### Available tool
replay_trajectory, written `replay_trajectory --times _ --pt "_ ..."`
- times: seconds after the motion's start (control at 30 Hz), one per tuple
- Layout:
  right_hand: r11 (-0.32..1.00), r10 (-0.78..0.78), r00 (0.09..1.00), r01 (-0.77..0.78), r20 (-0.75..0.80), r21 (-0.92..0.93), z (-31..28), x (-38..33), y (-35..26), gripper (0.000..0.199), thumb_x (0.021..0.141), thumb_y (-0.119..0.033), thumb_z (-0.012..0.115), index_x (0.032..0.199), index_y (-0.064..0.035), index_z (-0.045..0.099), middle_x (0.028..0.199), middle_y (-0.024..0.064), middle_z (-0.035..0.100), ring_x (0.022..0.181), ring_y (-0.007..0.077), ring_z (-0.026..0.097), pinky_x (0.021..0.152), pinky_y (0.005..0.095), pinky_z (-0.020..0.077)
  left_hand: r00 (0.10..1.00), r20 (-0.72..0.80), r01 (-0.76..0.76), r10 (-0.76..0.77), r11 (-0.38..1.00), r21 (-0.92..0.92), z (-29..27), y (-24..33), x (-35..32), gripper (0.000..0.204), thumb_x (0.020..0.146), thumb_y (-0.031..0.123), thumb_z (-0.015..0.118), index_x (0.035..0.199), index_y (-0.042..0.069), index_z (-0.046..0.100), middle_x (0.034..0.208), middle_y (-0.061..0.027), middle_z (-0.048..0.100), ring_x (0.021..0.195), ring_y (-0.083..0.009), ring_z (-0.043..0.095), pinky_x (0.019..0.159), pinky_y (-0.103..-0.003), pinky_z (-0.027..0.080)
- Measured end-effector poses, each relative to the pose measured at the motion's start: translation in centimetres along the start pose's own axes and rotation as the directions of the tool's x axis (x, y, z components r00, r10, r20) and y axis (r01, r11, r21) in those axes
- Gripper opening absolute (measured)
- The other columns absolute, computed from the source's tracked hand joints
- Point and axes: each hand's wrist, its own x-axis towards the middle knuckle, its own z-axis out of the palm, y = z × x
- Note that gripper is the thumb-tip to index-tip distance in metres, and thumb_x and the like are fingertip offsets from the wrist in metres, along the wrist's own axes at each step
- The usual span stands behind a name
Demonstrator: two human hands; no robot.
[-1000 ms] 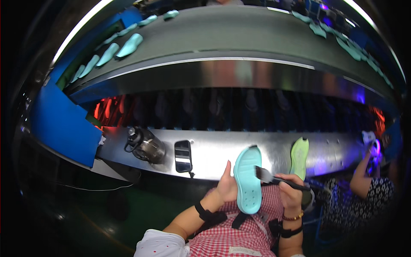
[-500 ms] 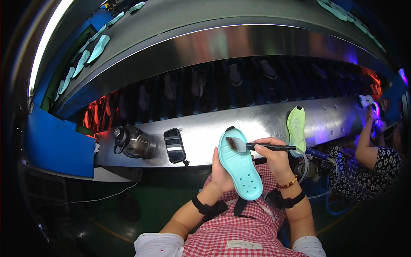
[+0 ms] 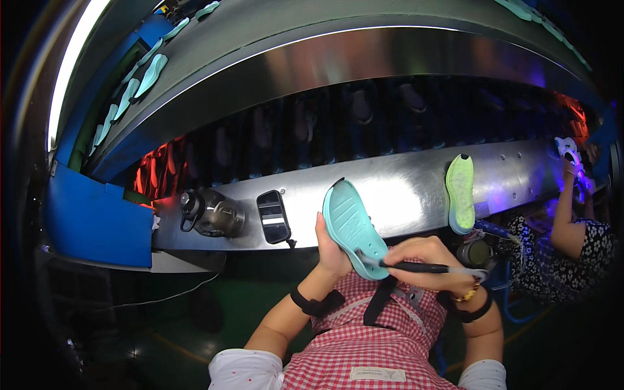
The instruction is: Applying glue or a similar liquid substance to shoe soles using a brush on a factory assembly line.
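My left hand is closed around the left edge of a turquoise shoe sole, holding it tilted in front of my apron. The sole has a black tip at its far end, grooves across its middle and small holes at its near end. In my right hand is a brush with a black handle, joined to a clear tube. Its bristle end rests on the near part of the sole, by the holes; the bristles themselves are blurred. A yellow-green sole lies on the metal bench to the right.
On the metal bench stand a dark jug-like bottle and, beside it, a black phone. Behind runs a conveyor belt with several turquoise soles at the left. At the right a co-worker's arm reaches over the bench.
The brush has moved from the sole's far grooved end to its near end with the holes. The sole has tilted and shifted slightly left and away from me.
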Motion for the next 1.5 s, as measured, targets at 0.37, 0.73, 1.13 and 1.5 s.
replay_trajectory --times 0.37,0.73,1.13,1.5 --pt "0.960 -0.242 0.956 0.261 -0.168 0.103 0.3 0.8 -2.0 0.019 0.072 -0.002 0.065 0.091 0.0008 0.064 0.084 0.0118 0.065 0.078 0.0138 0.061 0.069 0.0237 0.0489 0.959 0.273 0.119 -0.078 0.984 -0.135 3.3 -0.2 -1.4 0.077 0.081 0.066 0.015 0.121 0.006 0.042 0.108 -0.0169 0.053 0.096 -0.0292 0.054 0.085 -0.041 0.044" --pt "0.939 -0.184 0.969 0.223 -0.164 0.264 -0.8 -0.2 -2.2 0.019 0.066 0.001 0.068 0.084 0.0002 0.065 0.084 0.0130 0.065 0.082 0.0234 0.063 0.075 0.0316 0.0496 0.971 0.179 -0.154 0.158 0.987 -0.034 3.5 1.0 -0.7 0.083 0.076 0.072 0.017 0.114 0.004 0.046 0.096 -0.0172 0.054 0.080 -0.0282 0.054 0.074 -0.041 0.045" --pt "0.957 -0.194 0.962 0.228 -0.193 0.177 -0.7 -0.8 -0.6 0.023 0.065 0.003 0.069 0.087 -0.0003 0.065 0.089 0.0147 0.064 0.087 0.0240 0.062 0.080 0.0320 0.0489 0.883 0.263 -0.374 0.390 0.921 -0.108 5.1 3.6 -0.4 0.088 0.075 0.074 0.011 0.114 0.003 0.045 0.093 -0.0189 0.055 0.075 -0.0283 0.057 0.064 -0.039 0.049" --pt "0.421 0.213 0.944 0.143 -0.251 0.896 1.5 -1.0 0.2 0.018 0.075 0.004 0.060 0.093 0.0061 0.060 0.099 0.0183 0.061 0.091 0.0214 0.059 0.084 0.0310 0.0459 0.965 0.189 -0.172 0.183 0.983 -0.071 7.8 0.3 -2.8 0.071 0.085 0.058 0.026 0.135 0.008 0.023 0.132 -0.0171 0.033 0.105 -0.0352 0.050 0.089 -0.051 0.040"
